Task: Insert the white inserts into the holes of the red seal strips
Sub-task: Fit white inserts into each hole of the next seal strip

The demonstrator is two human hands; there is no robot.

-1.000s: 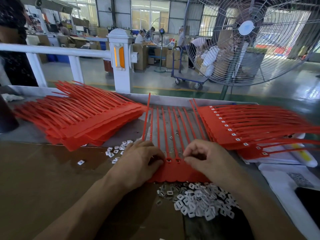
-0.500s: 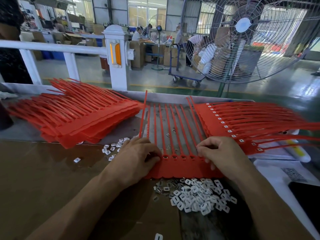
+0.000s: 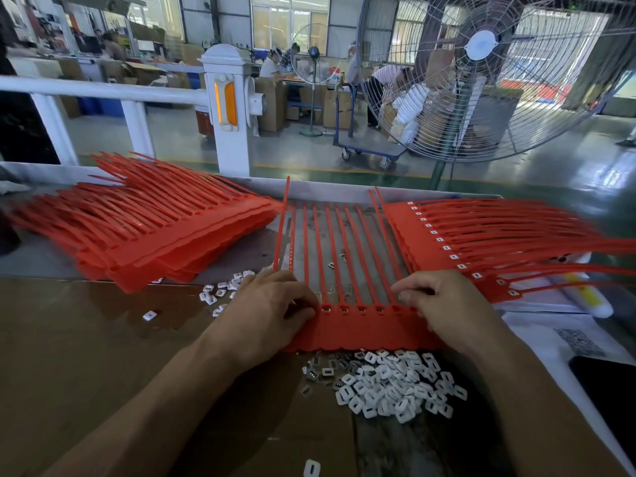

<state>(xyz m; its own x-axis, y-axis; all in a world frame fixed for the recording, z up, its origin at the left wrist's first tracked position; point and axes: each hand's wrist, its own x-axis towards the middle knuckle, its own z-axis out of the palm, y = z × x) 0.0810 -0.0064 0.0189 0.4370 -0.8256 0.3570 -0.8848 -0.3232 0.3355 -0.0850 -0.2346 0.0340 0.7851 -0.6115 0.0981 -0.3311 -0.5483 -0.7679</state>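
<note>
Both hands, L hand [image 3: 272,309] & R hand [image 3: 444,304], fingers curled, grip ends of red seal strip sheet [image 3: 358,327] just behind white insert pile [image 3: 389,383]; visible holes filled, unfilled stack [image 3: 144,228] left of sheet remains.

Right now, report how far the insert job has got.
Done: the stack on the right shows white inserts in its holes. In hand: both hands, left and right, rest on the middle sheet, whose visible holes look filled. Left: the left stack, holes not visible, and the loose insert pile.
</note>
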